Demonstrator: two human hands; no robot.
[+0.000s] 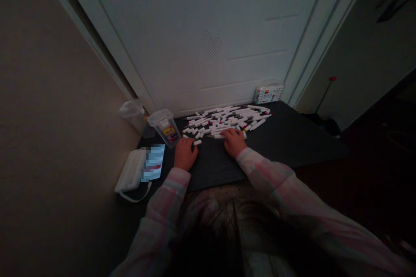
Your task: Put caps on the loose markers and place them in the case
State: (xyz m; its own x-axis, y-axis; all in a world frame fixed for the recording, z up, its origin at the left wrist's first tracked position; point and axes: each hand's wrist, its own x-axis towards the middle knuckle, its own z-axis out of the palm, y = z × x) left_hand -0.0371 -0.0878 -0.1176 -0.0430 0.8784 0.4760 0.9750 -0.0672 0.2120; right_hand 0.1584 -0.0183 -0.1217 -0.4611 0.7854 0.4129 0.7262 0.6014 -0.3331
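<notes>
Many white markers (242,114) with coloured ends lie in a loose pile on the dark tabletop, short white caps (195,131) among them at the left side. In front of that side, my left hand (186,154) is curled, with a short white marker cap (197,142) at its thumb and fingertips. My right hand (235,143) rests at the near edge of the pile, its fingers bent over a white marker (219,136). Dim light and the fingers hide how firmly it is gripped. Beside my left hand stands a clear plastic box (165,126) with a colourful label.
Another clear container (133,117) leans by the left wall. A lit phone (153,162) and a white power bank (131,171) with a cable lie on the left. A clear marker case (268,93) stands against the white door (227,17) behind the dark table (292,138).
</notes>
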